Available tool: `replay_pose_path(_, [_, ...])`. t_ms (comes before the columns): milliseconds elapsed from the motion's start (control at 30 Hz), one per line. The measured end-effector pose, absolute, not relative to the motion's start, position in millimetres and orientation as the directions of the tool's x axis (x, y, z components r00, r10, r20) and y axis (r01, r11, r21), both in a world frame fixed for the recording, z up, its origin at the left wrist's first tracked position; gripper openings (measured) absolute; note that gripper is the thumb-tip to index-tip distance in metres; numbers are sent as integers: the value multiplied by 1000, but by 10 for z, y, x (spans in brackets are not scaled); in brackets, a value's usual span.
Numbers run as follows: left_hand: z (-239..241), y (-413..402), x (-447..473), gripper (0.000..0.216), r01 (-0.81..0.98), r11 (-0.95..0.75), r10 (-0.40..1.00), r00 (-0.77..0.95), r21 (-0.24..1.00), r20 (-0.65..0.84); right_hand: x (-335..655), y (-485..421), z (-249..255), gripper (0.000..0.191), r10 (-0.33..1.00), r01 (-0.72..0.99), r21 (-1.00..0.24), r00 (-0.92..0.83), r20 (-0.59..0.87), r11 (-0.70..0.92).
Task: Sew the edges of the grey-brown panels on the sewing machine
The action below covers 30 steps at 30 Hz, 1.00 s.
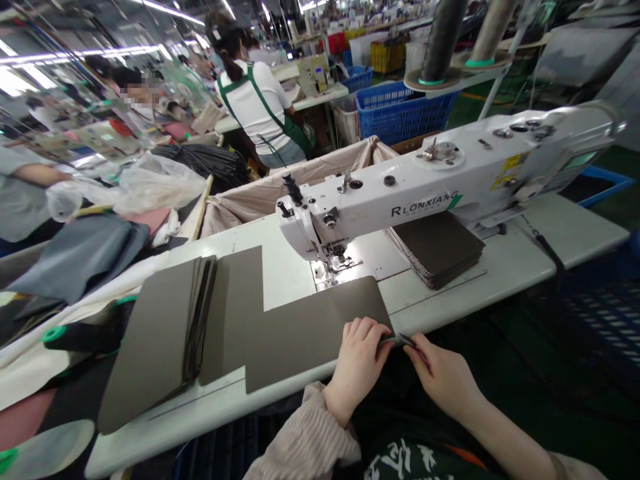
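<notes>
A flat grey-brown material panel (305,327) lies on the white sewing table (500,273), in front of the needle of a white RLONXIANG sewing machine (425,193). My left hand (357,363) rests on the panel's near right corner, fingers curled and pinching its edge. Just to the right, my right hand (443,373) pinches the same corner tip at the table's front edge. A stack of like panels (160,337) sits to the left. Another dark stack (437,247) lies under the machine's arm.
A cloth-lined bin (280,187) stands behind the table. Blue crates (400,110) and thread cones (440,40) are at the back right. A person in a green apron (255,107) works beyond; another person's arm (30,177) shows at the far left among bags and fabric.
</notes>
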<state>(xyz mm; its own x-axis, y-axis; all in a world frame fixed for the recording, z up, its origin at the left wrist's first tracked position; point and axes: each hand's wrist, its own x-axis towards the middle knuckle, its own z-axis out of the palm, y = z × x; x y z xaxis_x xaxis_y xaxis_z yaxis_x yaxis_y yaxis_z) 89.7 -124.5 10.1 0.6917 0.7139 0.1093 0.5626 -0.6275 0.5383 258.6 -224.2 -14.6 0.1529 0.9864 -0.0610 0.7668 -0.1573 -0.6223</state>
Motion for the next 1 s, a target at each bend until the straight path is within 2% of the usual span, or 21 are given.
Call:
replay_pose_path(67, [89,-1238,958,1,563,-638,705,701,525,106,2592,-2236,-130,23,991,798,-589,127,-42,-127])
replay_pose_path(367, [110,-1181,1001,9,589,-666,684,727,458,60,2598,-2199,-121,21,997,829,-555,70,-22,-70])
replay_pose_path(667, [57,-1247,1078,11,628,-663,715,693,408,95,2581,-2150,-119,21,998,835,-548,60,-9,-55])
replay_pose_path(800, [160,-1242,1009,11,566,-641,706,700,519,109,2609,-2152,-115,23,998,840,-539,62,-21,-64])
replay_pose_path(900, [277,-1206,729,19,392,-676,573,812,624,110,2685,-2139,-99,22,995,824,-561,97,2,-79])
replay_pose_path(1000, [321,-1170,285,34,334,-710,506,854,620,119,2769,-2087,-70,23,986,820,-570,132,97,-53])
